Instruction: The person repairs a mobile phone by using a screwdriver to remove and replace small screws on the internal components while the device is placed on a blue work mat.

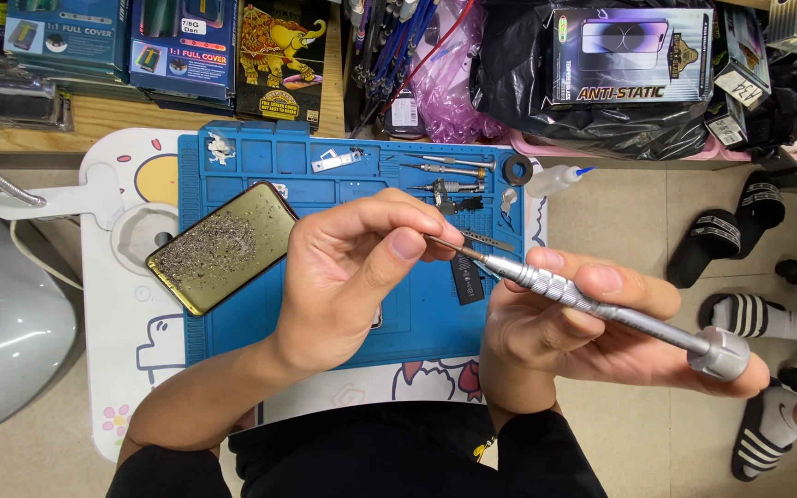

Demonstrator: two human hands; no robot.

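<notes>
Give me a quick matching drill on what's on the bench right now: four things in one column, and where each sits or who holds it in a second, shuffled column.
Things:
1. screwdriver
2. phone
3. squeeze bottle
4. blue mat

Places or states:
A. lying flat on the white table, under the work
B. on the mat's left part, cracked glass up
C. gripped in the right hand, its tip pinched by the left hand
D. just off the mat's top right corner

Pairs: 1-C, 2-B, 3-D, 4-A
</notes>
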